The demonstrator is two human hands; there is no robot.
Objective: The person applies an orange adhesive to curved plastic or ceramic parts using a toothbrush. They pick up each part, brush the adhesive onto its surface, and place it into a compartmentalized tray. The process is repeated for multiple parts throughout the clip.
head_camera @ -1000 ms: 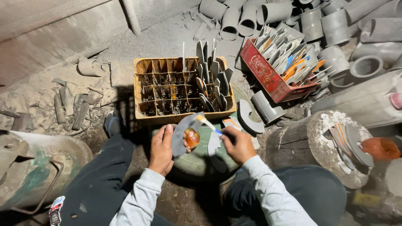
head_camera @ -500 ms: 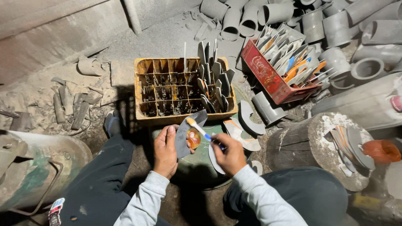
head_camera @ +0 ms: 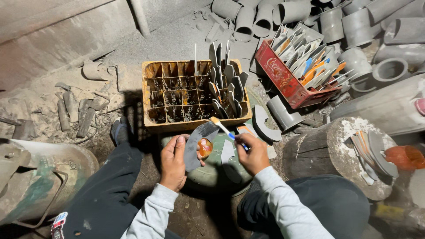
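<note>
My left hand (head_camera: 173, 161) grips a curved grey blade piece (head_camera: 198, 142), fingers closed round its lower edge, just below the yellow crate (head_camera: 150, 95). My right hand (head_camera: 252, 152) pinches a small brush (head_camera: 226, 131), bristles touching the blade's upper tip. Red crate (head_camera: 280, 77) sits right of the yellow crate.

Seated with knees spread, the person reaches both grey-sleeved forearms forward toward the yellow crate (head_camera: 195, 95). The left hand (head_camera: 174, 161), just below the crate's near wall, curls its fingers in a closed grip, thumb up. The right hand (head_camera: 252, 152), below the crate's right corner, pinches shut, its knuckles turned toward the left hand.
</note>
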